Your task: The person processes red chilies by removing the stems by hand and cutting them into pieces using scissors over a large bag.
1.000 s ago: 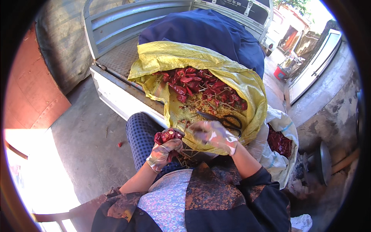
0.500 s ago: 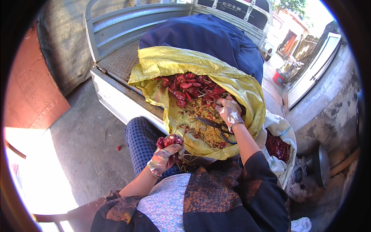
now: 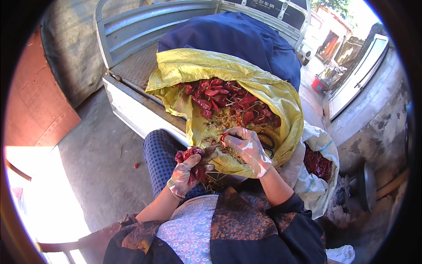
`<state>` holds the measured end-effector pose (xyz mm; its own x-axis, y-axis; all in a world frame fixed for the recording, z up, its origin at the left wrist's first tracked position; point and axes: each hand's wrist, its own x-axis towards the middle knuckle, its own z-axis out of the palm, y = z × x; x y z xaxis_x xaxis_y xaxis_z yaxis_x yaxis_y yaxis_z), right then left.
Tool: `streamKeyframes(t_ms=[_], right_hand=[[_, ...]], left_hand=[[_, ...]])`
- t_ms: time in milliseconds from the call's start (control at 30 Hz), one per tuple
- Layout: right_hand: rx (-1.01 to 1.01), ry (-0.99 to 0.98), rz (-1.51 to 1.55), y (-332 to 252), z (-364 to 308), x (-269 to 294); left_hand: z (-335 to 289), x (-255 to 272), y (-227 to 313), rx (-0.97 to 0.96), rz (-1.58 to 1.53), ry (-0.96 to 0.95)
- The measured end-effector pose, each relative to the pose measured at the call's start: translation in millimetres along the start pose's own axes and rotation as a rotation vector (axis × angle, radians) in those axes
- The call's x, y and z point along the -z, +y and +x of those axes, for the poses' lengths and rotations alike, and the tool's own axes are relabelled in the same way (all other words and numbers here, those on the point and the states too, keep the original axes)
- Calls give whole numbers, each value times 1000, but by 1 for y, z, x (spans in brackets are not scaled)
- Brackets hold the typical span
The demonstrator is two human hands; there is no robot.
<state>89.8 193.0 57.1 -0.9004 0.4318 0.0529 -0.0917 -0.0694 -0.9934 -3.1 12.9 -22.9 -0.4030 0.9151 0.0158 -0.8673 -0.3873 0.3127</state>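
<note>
My left hand (image 3: pixel 182 178), in a patterned glove, is closed around a bunch of dried red chilies (image 3: pixel 189 154). Close to its right, my gloved right hand (image 3: pixel 249 150) pinches a small red chili (image 3: pixel 223 140) between thumb and fingers. Both hands are at the near edge of a yellow woven sack (image 3: pixel 206 64), which lies open in front of me. Inside it, loose red chilies (image 3: pixel 228 97) are heaped at the back, with yellowish seeds and bits (image 3: pixel 220 121) nearer me. Scissors (image 3: pixel 269 145) lie in the sack, their dark handle loops showing beside my right hand, which covers the rest.
Behind the yellow sack, dark blue cloth (image 3: pixel 233 37) covers a bulky load on a grey truck bed (image 3: pixel 136 68). A white sack (image 3: pixel 314 193) of red chilies stands at my right, near a dark round pan (image 3: pixel 367 187). A rusty red panel (image 3: pixel 41 92) rises at left.
My right hand has come out of the chili heap toward me and left, now with a small chili. Its fingers are near the left hand, whose fingers have loosened slightly around the bunch.
</note>
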Motion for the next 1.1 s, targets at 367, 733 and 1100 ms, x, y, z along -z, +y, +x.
streamKeyframes(t_ms=[367, 733, 1100], right_hand=[[575, -227, -1408, -20, -19, -44], [540, -18, -929, 11, -31, -49], [630, -273, -1284, 15, -26, -34]], left_hand=[[6, 5, -1, 25, 88, 92], [8, 9, -8, 59, -195, 142], [3, -12, -3, 11, 22, 181]])
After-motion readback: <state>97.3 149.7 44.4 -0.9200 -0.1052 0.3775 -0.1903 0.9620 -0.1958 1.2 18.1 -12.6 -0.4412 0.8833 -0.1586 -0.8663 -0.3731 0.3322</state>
